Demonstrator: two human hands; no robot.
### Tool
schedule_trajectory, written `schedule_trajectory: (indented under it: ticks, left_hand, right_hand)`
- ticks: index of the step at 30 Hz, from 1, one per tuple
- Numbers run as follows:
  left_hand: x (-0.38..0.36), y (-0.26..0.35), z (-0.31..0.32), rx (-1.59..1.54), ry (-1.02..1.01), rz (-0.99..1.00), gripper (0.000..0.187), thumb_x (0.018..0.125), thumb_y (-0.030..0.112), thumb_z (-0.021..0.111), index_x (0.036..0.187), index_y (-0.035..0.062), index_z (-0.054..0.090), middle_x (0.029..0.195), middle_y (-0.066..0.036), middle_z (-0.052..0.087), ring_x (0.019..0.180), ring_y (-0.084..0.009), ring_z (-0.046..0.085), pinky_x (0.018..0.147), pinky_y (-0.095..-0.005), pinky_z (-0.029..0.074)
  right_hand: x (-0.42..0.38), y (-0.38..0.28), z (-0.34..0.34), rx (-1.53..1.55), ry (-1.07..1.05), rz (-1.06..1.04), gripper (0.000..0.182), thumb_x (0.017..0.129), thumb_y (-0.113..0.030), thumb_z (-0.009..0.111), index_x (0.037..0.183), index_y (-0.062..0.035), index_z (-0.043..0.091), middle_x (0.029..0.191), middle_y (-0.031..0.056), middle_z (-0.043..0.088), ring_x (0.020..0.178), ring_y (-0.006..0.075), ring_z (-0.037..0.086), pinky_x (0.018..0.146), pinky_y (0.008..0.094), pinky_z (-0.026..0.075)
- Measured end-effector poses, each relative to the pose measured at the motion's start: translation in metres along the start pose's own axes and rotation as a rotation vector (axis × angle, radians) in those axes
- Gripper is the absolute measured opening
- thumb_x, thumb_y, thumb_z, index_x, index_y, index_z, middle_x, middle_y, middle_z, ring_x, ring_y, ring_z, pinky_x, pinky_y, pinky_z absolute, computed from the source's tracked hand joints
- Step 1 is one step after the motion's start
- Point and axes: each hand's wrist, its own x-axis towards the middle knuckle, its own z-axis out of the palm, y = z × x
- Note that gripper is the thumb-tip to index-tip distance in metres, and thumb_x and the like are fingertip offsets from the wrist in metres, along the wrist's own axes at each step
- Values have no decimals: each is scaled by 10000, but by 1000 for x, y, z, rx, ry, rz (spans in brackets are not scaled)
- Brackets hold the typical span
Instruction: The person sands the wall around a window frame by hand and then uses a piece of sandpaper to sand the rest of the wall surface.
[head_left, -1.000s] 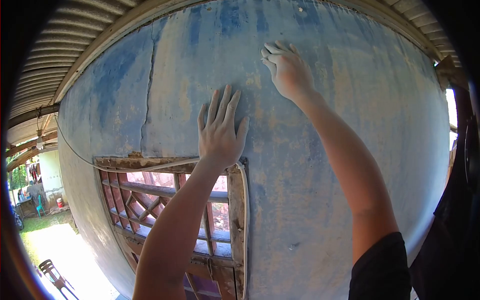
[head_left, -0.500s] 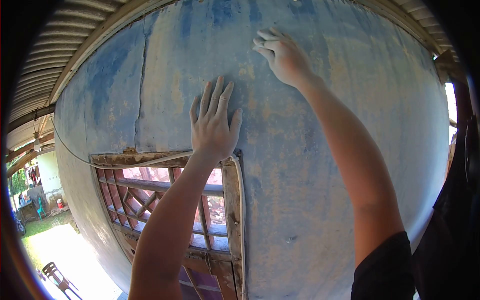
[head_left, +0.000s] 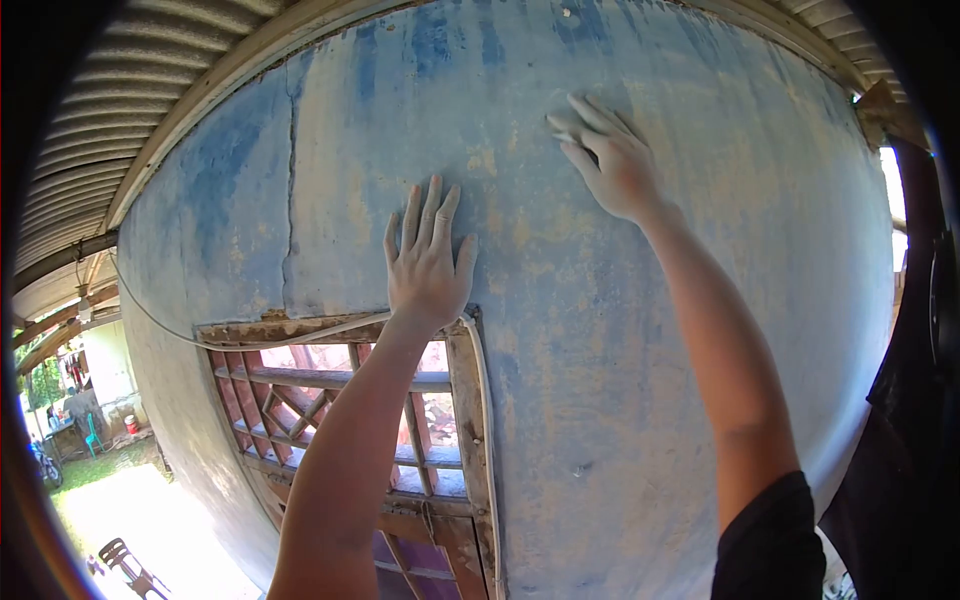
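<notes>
My left hand [head_left: 430, 275] lies flat on the blue-grey wall [head_left: 540, 380], just above the window frame's upper right corner. Its fingers are spread and point up, with nothing in them. Higher and to the right, my right hand [head_left: 620, 175] is against the same wall. Its fingers lean up and left, with the thumb bent in near them. Whatever is pressed beneath those fingers is hidden; I cannot make it out. Pale dust coats both hands. The wall's paint is patchy, with darker blue streaks near the top.
Below my left hand is a wooden window frame [head_left: 462, 400] with bars. A pale cable [head_left: 300, 338] runs along its top and down its side. A long crack [head_left: 291, 190] splits the wall at left. Corrugated roofing [head_left: 150, 80] hangs overhead. A brown chair [head_left: 130, 568] stands outside, lower left.
My right hand has moved right and somewhat down along the wall, its fingers now more stretched out. My left hand stays on about the same patch of wall, while the view has shifted slightly.
</notes>
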Motion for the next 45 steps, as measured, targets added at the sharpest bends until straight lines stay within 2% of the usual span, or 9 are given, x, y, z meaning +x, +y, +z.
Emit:
schedule_trajectory:
  ticks: [5,7,11,13,15,19,28,37,45]
  left_hand:
    - [-9,-9,-7,-50,-50,73,655,1089,327,489,1693,210,265,1775,-66,224,1649,-280,169,1333,-523,132]
    - [-15,-13,-12,-55,-75,83,668,1082,327,505,1693,202,266,1774,-71,226,1648,-291,169,1332,-522,133]
    - [-22,-19,-20,-110,-110,127,701,1063,305,557,1689,174,269,1770,-92,232,1643,-331,176,1328,-526,137]
    - [-17,-24,-23,-130,-114,136,707,1054,290,572,1683,162,275,1765,-103,241,1641,-342,180,1328,-530,137]
    - [-15,-27,-22,-151,-123,141,713,1046,276,587,1677,149,281,1760,-114,250,1639,-353,184,1327,-535,136]
    - [-12,-28,0,-206,36,-52,670,1051,282,587,1645,124,320,1750,-112,279,1632,-364,202,1319,-579,129]
    - [-6,-26,-1,-122,74,-275,618,1073,314,525,1632,137,329,1751,-92,288,1631,-313,223,1326,-579,112]
    - [-11,-34,0,-70,95,-221,599,1098,364,479,1647,173,333,1741,-80,311,1623,-309,240,1326,-544,139]
    - [-28,-34,-2,-198,82,-146,656,1061,286,547,1657,139,315,1743,-151,280,1626,-368,213,1325,-550,161]
  right_hand:
    - [-10,-74,1,154,-242,-21,457,1146,-426,395,1577,-324,505,1744,-49,321,1631,194,217,1362,425,106]
    - [-45,-99,5,185,-281,-327,449,1148,-388,394,1576,-311,508,1756,-50,290,1637,208,199,1361,434,119]
    - [-76,-84,-7,309,-320,-421,438,1150,-359,391,1571,-335,508,1752,-44,298,1634,221,209,1362,442,112]
    - [-49,-51,-13,101,-263,-367,442,1157,-341,381,1587,-355,483,1756,-35,289,1631,221,220,1362,435,111]
    - [-18,-40,-40,211,-328,95,449,1153,-300,403,1593,-354,475,1751,-16,304,1629,222,231,1359,425,112]
    - [25,-18,-6,50,-84,155,448,1148,-289,416,1587,-349,489,1749,5,310,1629,239,230,1356,419,130]
    - [-30,-121,15,269,-231,-392,449,1149,-374,379,1573,-308,510,1746,-9,317,1630,232,225,1360,424,113]
    - [36,-23,7,-92,-24,186,426,1159,-379,365,1536,-340,560,1734,-3,347,1621,258,251,1346,474,158]
    - [-56,-68,-17,257,-353,-398,411,1134,-429,428,1522,-394,560,1749,-53,306,1617,255,252,1360,454,108]
